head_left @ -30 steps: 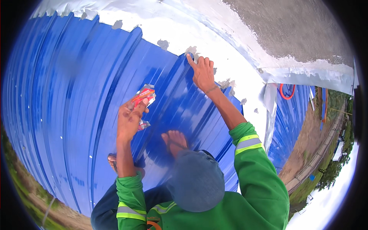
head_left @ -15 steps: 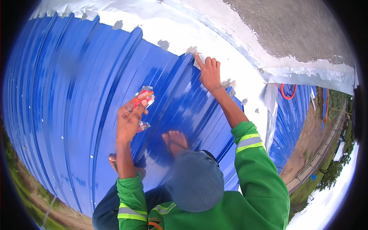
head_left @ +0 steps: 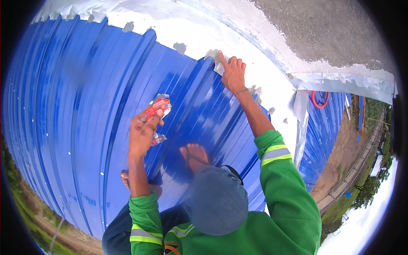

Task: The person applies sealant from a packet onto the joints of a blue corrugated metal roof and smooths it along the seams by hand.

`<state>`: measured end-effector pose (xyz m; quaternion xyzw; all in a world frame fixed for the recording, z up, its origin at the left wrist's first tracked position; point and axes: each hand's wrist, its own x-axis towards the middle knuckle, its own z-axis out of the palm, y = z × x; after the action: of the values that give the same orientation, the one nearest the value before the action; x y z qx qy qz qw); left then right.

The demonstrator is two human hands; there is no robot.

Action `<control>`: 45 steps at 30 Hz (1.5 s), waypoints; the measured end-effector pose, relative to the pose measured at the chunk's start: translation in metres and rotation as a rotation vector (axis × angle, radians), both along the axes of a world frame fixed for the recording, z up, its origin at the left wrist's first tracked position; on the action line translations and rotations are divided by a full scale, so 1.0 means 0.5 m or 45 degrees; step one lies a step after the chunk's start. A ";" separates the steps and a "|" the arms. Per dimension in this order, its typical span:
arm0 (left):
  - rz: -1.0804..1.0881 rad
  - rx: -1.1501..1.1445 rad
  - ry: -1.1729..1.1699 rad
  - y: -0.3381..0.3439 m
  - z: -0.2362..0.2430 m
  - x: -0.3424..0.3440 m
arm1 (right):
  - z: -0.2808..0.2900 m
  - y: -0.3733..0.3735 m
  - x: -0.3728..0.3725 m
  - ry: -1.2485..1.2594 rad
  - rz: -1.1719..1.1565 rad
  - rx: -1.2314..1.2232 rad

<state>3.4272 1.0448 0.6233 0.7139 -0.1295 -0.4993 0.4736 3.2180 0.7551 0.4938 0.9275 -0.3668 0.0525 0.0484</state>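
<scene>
My left hand point(head_left: 141, 132) is closed around a crumpled red and silver foil packet point(head_left: 161, 104), held over the blue ribbed metal roof point(head_left: 123, 89). The lower end of the packet pokes out below the fingers. My right hand point(head_left: 234, 77) reaches up to the edge of the white flashing point(head_left: 250, 49), empty, with the index finger stretched out and the other fingers loosely bent. That fingertip is at a smear of grey sealant point(head_left: 216, 63), which lies over the flashing's edge at the top of a roof rib.
More grey patches point(head_left: 180, 47) dot the flashing edge on both sides. A rough concrete surface point(head_left: 323, 32) rises beyond it. At the right lie a red ring-shaped thing point(head_left: 319, 105) and a lower blue roof section. My sandalled foot point(head_left: 195, 156) rests on the roof; ground shows far below.
My right index finger has shifted slightly up along the flashing. The grey smear beside it now reaches farther down the edge. My left hand and the packet have hardly moved.
</scene>
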 end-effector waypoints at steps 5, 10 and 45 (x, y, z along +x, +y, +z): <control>-0.001 0.039 -0.040 0.001 -0.006 0.000 | -0.016 0.001 0.005 -0.076 0.013 0.064; -0.004 0.008 -0.019 -0.001 -0.004 0.002 | -0.023 0.025 0.013 -0.069 -0.042 0.180; -0.001 0.036 -0.014 -0.001 0.007 -0.012 | 0.005 0.060 0.015 0.270 0.120 -0.197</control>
<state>3.4213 1.0442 0.6266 0.7233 -0.1252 -0.4972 0.4625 3.2257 0.7852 0.4965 0.9376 -0.3104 -0.0153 0.1557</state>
